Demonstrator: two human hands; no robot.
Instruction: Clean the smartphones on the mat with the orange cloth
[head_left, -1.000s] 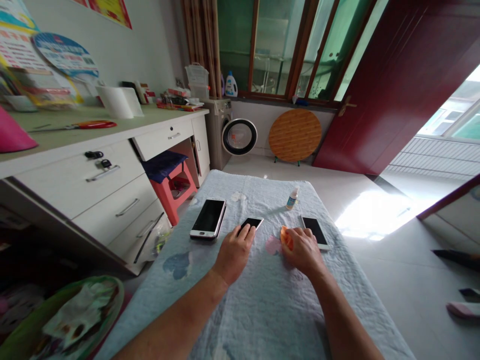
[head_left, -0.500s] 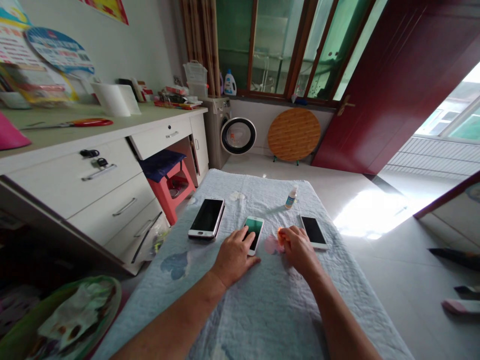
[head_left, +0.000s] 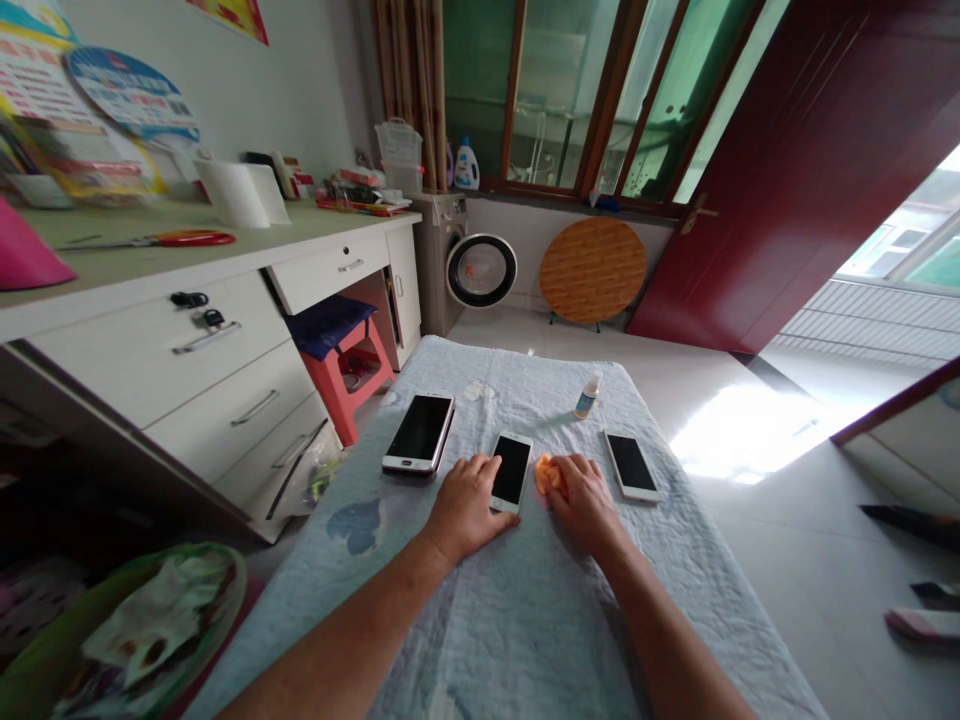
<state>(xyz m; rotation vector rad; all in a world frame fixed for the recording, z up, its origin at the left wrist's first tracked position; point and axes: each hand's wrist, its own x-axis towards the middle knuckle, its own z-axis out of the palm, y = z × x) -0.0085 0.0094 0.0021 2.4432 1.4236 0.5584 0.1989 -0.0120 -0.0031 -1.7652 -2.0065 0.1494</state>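
Note:
In the middle of the cloth-covered table lies a white smartphone (head_left: 513, 470), screen up and dark. My left hand (head_left: 466, 508) grips it, fingers along its left edge and thumb by the bottom edge. Just right of this phone, my right hand (head_left: 586, 502) is closed on a crumpled orange cloth (head_left: 550, 474), which pokes out past the fingertips. Another white smartphone (head_left: 631, 466) lies flat to the right of that hand. To the left is a stack of phones, a larger white smartphone (head_left: 420, 432) on top. A small spray bottle (head_left: 588, 396) stands upright farther back.
A light blue quilted cover (head_left: 480, 620) drapes the table. Left of it stand a white desk (head_left: 180, 370), a red stool (head_left: 349, 390) and a basket (head_left: 238, 590) with crumpled tissue. Behind are a washing machine (head_left: 439, 265) with its door open and a round wooden tabletop (head_left: 592, 268).
My right hand has moved left with the orange cloth, closer to the middle phone. My left fingers have shifted off the screen to its left edge. The greenish sheen on the screen is gone.

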